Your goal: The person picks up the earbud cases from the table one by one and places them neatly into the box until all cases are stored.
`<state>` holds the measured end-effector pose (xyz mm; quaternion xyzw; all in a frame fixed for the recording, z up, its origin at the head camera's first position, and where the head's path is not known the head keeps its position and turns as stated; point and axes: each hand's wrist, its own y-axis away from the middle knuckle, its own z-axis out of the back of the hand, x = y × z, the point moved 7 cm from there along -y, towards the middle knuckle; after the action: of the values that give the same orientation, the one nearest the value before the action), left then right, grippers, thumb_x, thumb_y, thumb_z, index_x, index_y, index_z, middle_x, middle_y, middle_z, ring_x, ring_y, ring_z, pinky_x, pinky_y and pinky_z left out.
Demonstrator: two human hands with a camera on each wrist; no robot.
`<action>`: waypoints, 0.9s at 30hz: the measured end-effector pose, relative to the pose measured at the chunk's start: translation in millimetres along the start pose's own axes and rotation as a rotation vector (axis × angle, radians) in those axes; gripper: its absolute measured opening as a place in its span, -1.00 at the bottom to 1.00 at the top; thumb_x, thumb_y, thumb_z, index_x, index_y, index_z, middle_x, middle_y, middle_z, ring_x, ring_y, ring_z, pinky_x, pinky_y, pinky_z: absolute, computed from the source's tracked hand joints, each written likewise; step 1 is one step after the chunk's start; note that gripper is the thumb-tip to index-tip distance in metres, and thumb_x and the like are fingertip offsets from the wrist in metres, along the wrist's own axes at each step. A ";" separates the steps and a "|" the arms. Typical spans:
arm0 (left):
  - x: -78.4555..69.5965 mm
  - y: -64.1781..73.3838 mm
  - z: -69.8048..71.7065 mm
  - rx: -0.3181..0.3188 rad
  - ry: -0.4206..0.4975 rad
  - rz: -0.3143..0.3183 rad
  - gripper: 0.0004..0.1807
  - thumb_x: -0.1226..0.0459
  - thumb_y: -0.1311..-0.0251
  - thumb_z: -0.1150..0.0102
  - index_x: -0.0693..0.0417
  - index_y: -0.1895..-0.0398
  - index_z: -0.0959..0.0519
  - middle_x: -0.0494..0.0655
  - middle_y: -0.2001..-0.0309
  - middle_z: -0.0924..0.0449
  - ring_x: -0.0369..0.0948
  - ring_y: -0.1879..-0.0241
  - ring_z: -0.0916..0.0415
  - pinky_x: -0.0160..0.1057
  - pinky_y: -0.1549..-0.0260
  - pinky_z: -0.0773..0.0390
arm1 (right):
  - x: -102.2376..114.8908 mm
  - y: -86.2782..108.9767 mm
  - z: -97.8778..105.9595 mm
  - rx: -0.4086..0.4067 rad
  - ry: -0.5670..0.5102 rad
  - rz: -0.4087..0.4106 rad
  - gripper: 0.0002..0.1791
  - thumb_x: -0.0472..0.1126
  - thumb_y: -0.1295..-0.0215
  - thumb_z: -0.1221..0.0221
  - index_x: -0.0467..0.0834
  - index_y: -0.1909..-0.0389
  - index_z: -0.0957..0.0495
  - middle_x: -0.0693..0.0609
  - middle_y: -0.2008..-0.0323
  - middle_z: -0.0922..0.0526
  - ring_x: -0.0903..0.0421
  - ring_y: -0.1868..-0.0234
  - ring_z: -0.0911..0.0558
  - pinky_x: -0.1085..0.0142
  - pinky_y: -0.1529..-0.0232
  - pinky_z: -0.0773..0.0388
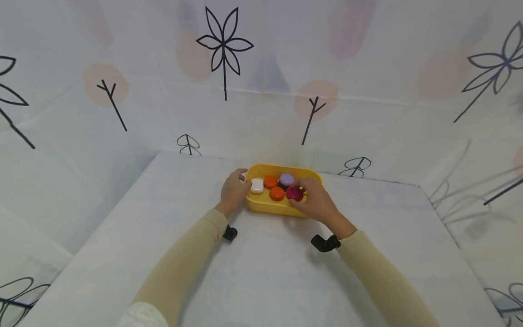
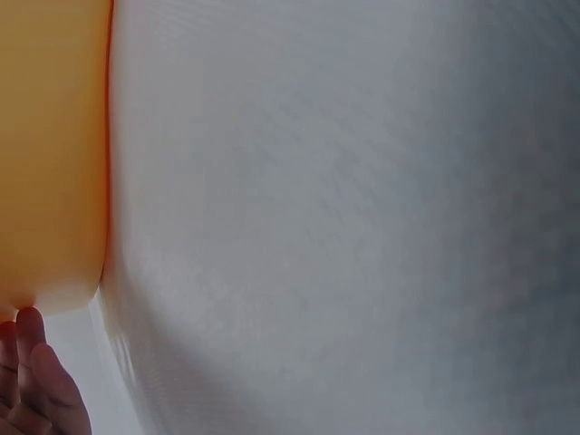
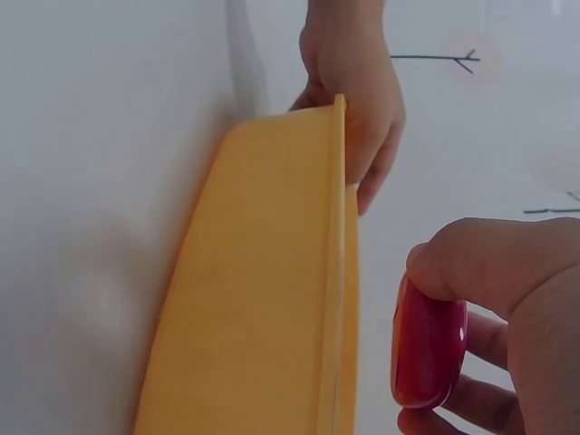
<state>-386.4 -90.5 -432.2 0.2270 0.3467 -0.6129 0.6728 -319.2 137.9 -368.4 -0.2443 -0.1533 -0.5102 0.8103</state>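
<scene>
A yellow tub (image 1: 269, 208) with rounded corners stands near the back of the table. At its left end my left hand (image 1: 234, 188) holds the rim, thumb over the edge and fingers against the outer wall. My right hand (image 1: 318, 200) pinches a glossy dark red rounded piece (image 3: 428, 344) between thumb and fingers, above the rim in the right wrist view. Inside the tub lie a white squarish piece (image 1: 256, 185), an orange round piece (image 1: 270, 182), a second orange piece (image 1: 277, 194), a purple piece (image 1: 287, 179) and a black one (image 1: 283, 186), partly covered.
A white cloth (image 1: 269, 268) covers the table around the tub. Behind it rises a pale fabric backdrop (image 1: 261, 118) with drawn flowers and twigs. Dark straps with small mounts (image 1: 325, 243) sit at the wrists.
</scene>
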 end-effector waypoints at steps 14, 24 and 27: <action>-0.3 1.1 1.2 0.004 -0.002 -0.005 -0.53 0.13 0.03 0.00 -0.14 -0.06 -0.38 -0.15 0.28 -0.48 -0.19 0.38 -0.40 -0.29 0.47 -0.38 | 16.2 5.2 -6.3 -0.006 -0.015 0.088 -0.65 -0.08 0.09 -0.25 -0.05 0.22 -0.46 0.11 0.28 -0.48 0.15 0.24 -0.41 0.30 0.26 -0.46; -1.1 -0.5 0.9 0.000 -0.011 -0.011 -0.51 0.13 0.04 0.00 -0.13 -0.06 -0.39 -0.14 0.29 -0.49 -0.19 0.37 -0.40 -0.28 0.44 -0.39 | 28.3 8.8 -15.4 0.015 0.029 0.090 -0.57 -0.05 0.12 -0.29 -0.01 0.16 -0.43 0.13 0.21 -0.47 0.17 0.18 -0.41 0.26 0.19 -0.50; -1.1 -1.1 0.5 0.006 -0.011 -0.013 -0.51 0.13 0.04 0.00 -0.13 -0.07 -0.38 -0.14 0.29 -0.48 -0.19 0.37 -0.40 -0.28 0.44 -0.39 | 32.6 10.0 -18.4 0.015 0.027 0.100 -0.57 -0.06 0.13 -0.29 0.01 0.17 -0.44 0.14 0.22 -0.47 0.17 0.19 -0.40 0.29 0.19 -0.48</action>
<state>-387.4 -90.2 -431.0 0.2236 0.3425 -0.6194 0.6701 -296.1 106.8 -370.0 -0.2387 -0.1338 -0.4712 0.8385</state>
